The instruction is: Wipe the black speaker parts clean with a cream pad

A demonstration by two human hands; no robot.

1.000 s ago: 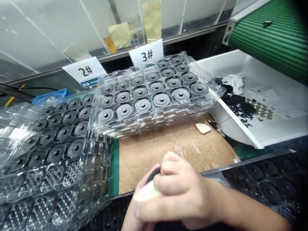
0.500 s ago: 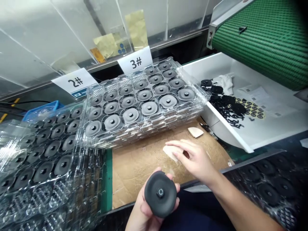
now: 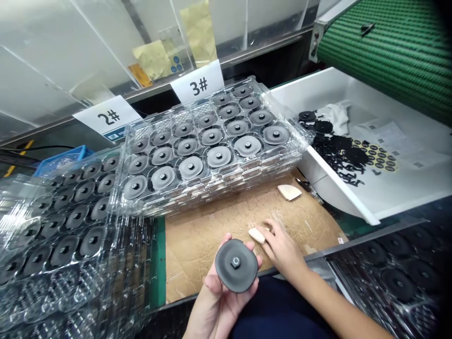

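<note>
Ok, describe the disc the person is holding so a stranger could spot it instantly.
Past the stacked clear plastic trays, look at the brown cardboard in front of them. Over its near edge, the left hand holds up a dark grey disc with a central hub, the only one in a hand.

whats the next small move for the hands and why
Probably close the right hand on the pale pad, since its fingers already rest on the pad while the left hand holds the dark rubber disc up with its face exposed.
</note>
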